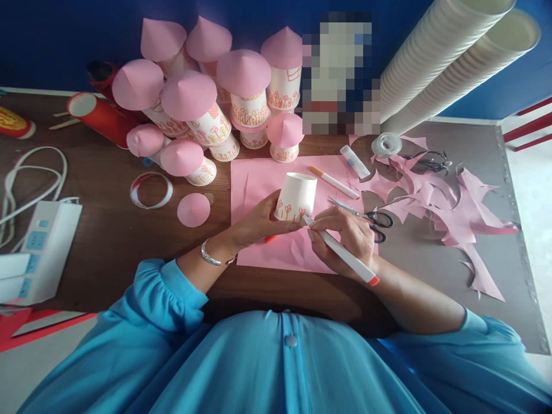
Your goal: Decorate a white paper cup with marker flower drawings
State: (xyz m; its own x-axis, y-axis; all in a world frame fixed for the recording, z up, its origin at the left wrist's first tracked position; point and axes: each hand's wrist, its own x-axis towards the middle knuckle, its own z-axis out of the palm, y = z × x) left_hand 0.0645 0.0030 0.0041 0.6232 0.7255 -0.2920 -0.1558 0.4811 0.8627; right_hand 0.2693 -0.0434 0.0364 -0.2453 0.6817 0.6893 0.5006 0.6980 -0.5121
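A white paper cup (pixel 297 192), upside down with orange flowers drawn along its lower band, is held from the left by my left hand (pixel 264 221). In my right hand (pixel 345 237) is a white marker (pixel 351 259) with an orange end, its tip against the cup near the rim. Both hands are over a sheet of pink paper (pixel 254 247). Beyond the cup lies another marker with an orange-yellow cap (pixel 334 182). A pair of scissors (pixel 375 221) rests just right of my right hand, partly hidden by it.
Decorated cups with pink cone tops (pixel 190 95) stand at the back. Tall stacks of cups (pixel 435 63) lean at the back right. Pink scraps (pixel 461 213) cover the right side. Clear tape (pixel 386 145), a tape ring (pixel 150 190) and a power strip (pixel 54 247) lie around.
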